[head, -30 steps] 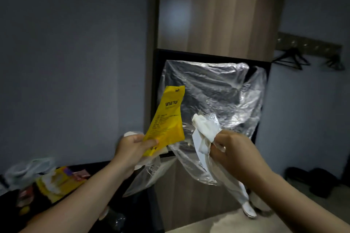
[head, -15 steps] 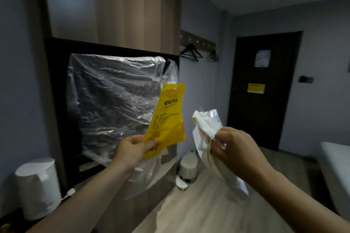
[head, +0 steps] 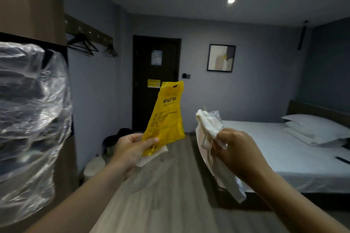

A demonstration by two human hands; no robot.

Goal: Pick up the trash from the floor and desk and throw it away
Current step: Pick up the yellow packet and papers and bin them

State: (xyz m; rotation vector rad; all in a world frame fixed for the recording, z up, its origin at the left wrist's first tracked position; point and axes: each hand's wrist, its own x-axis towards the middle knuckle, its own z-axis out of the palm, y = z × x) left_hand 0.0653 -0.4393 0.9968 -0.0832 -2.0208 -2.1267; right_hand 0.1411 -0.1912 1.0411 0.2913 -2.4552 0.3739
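The view has swung right onto the bed (head: 284,157). Both arms stay raised, the left hand (head: 130,149) pinching a yellow packet (head: 164,117) and the right hand (head: 236,151) gripping crumpled white wrapping (head: 207,125).

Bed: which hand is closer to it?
Right. The right hand, gripping white wrappers, is on the side of the bed; the left hand, holding a yellow packet, is farther left, over the floor.
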